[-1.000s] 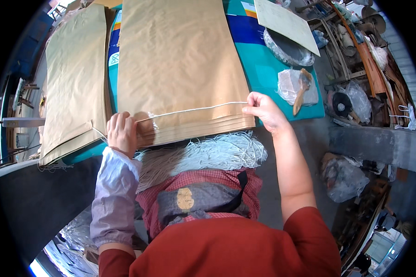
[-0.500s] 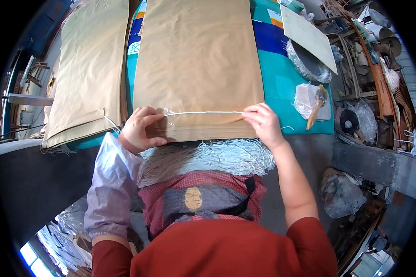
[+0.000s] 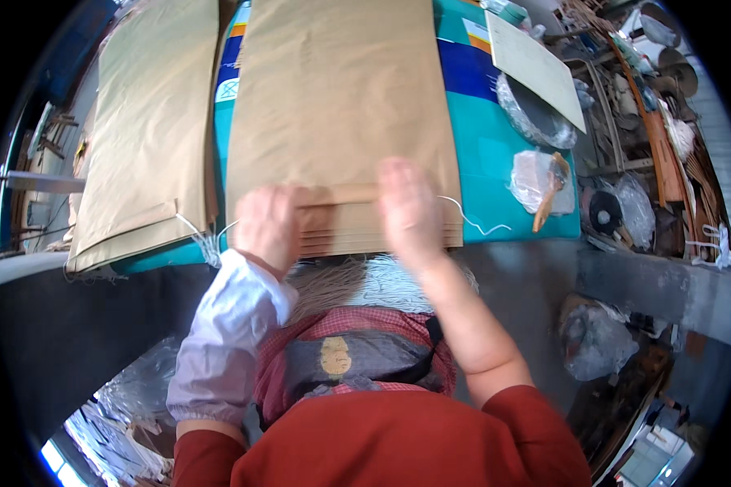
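A stack of large brown paper bags (image 3: 341, 97) lies on a teal table cover (image 3: 495, 162). The near edge of the top bag is folded over into a narrow flap (image 3: 341, 195). My left hand (image 3: 268, 223) is curled on the left end of that flap. Blurred by motion, my right hand (image 3: 410, 211) lies flat on the flap's right part. A white string (image 3: 471, 221) trails out from under the fold to the right. A bundle of white strings (image 3: 365, 280) rests in my lap just below the table edge.
A second pile of brown bags (image 3: 142, 138) lies to the left, with loose string ends (image 3: 199, 235) at its corner. On the right are a clear plastic bag with a wooden-handled tool (image 3: 540, 183), a round foil-covered dish (image 3: 532, 114) and a pale card (image 3: 536, 65). Cluttered shelves stand further right.
Both hands held the string stretched across the bag's near edge. They have let go of it, the edge is folded over it, and the hands now press on the flap, closer together.
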A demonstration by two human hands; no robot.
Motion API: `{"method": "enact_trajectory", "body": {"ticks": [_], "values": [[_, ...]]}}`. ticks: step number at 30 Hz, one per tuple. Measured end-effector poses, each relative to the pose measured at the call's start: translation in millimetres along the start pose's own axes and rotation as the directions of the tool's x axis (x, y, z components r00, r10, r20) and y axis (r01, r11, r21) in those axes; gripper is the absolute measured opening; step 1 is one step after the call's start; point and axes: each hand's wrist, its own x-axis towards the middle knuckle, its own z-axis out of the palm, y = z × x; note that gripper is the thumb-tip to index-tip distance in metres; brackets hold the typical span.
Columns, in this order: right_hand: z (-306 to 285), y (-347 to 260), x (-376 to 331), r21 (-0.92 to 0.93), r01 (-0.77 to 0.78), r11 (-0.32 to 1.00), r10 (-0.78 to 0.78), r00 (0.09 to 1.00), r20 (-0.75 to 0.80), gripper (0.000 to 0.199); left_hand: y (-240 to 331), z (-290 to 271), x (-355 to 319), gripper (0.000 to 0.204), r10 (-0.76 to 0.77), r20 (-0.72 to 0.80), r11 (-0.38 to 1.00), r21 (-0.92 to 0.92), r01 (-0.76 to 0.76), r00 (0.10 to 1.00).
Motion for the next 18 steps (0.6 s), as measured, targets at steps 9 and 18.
{"method": "enact_trajectory", "body": {"ticks": [9,18], "values": [[-16,54,-46,-0.212,-0.407,0.889,0.444,0.88,0.171,0.077,-39,14,-29,0.077,-0.279,0.088,0.956,0.117,0.268,0.956],[-33,55,-28,0.177,-0.208,0.962,0.227,0.97,-0.09,0.033,-60,26,-33,0.05,-0.283,-0.188,0.955,-0.145,0.258,0.941]]}}
